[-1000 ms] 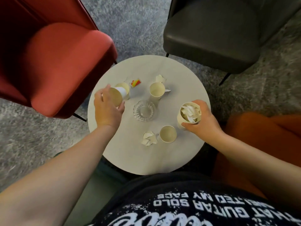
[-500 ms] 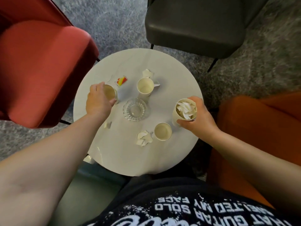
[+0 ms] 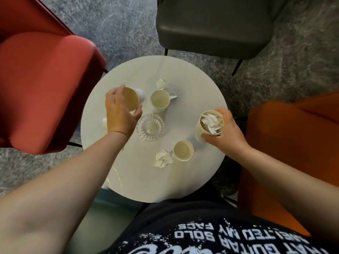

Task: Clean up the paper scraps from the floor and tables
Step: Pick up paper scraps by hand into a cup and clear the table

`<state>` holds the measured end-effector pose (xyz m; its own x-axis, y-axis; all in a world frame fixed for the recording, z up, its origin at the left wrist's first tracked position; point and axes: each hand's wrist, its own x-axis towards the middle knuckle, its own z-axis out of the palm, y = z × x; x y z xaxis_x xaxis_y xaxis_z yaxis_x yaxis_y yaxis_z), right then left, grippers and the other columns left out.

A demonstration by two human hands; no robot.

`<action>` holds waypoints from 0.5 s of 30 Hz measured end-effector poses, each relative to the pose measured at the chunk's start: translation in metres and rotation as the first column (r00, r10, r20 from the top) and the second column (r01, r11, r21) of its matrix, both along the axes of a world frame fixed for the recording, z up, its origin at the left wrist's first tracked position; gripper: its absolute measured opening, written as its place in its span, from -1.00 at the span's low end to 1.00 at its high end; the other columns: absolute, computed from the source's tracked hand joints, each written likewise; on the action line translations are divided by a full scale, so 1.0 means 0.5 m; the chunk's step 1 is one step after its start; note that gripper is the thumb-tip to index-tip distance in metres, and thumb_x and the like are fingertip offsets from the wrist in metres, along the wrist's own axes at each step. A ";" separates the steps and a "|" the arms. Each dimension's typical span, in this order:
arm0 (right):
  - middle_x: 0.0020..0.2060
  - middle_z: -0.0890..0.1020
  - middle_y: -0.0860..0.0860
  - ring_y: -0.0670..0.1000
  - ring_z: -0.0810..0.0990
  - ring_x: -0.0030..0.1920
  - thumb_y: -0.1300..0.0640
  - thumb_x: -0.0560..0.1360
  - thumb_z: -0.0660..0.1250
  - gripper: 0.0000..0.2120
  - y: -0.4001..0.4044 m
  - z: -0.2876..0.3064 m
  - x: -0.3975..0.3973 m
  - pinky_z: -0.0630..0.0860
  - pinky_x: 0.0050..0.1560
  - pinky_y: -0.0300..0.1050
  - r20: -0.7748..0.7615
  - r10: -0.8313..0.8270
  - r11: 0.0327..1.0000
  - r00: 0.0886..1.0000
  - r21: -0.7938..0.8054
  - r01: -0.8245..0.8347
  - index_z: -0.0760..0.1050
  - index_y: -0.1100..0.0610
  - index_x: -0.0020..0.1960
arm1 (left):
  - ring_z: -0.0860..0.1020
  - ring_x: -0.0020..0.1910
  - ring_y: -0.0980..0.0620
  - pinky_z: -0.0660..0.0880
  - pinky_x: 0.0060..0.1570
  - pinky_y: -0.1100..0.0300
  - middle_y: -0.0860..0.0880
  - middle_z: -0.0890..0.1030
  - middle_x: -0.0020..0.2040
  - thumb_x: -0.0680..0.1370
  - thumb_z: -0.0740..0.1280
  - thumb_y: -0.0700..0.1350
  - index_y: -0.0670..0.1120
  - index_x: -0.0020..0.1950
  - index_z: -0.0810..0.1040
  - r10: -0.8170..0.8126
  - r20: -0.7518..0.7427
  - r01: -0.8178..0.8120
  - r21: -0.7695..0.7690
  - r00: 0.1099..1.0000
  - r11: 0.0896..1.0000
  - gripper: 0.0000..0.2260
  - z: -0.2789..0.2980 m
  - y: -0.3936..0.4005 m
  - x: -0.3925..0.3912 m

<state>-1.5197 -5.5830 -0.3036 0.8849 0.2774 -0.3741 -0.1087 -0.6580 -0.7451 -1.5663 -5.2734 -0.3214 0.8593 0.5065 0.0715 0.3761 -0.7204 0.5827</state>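
My left hand (image 3: 120, 114) grips a paper cup (image 3: 131, 100), tilted and lifted a little over the left of the round white table (image 3: 128, 180). My right hand (image 3: 224, 133) holds a second paper cup (image 3: 211, 124), packed with white paper scraps, at the table's right edge. Crumpled scraps (image 3: 163, 158) lie near the front, beside an empty cup (image 3: 183, 150). Another scrap (image 3: 161, 83) lies at the back, and a flat one (image 3: 173, 94) sticks out beside the upright cup (image 3: 160, 99). A small scrap (image 3: 104, 122) shows left of my left wrist.
A clear glass dish (image 3: 150, 129) sits mid-table. A red armchair (image 3: 42, 85) stands left, a dark grey chair (image 3: 212, 26) behind, an orange seat (image 3: 293, 143) right. Grey carpet (image 3: 119, 24) surrounds the table.
My left hand has lifted and tilted its cup so its opening faces up toward me. The red-and-yellow scrap is no longer visible. The right hand's cup stays put.
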 end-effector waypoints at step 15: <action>0.16 0.46 -0.07 -0.19 0.50 0.05 0.02 0.26 0.58 -0.29 -0.034 -0.004 0.020 0.36 -0.15 -0.42 -0.026 -0.066 0.998 0.997 -0.004 0.066 0.23 -0.23 0.24 | 0.42 0.31 -0.14 0.37 0.27 0.02 -0.06 0.29 0.43 0.44 0.51 -0.09 -0.04 0.49 0.28 -0.282 -0.372 0.258 -0.113 0.884 0.959 -0.31 -0.062 -0.095 0.100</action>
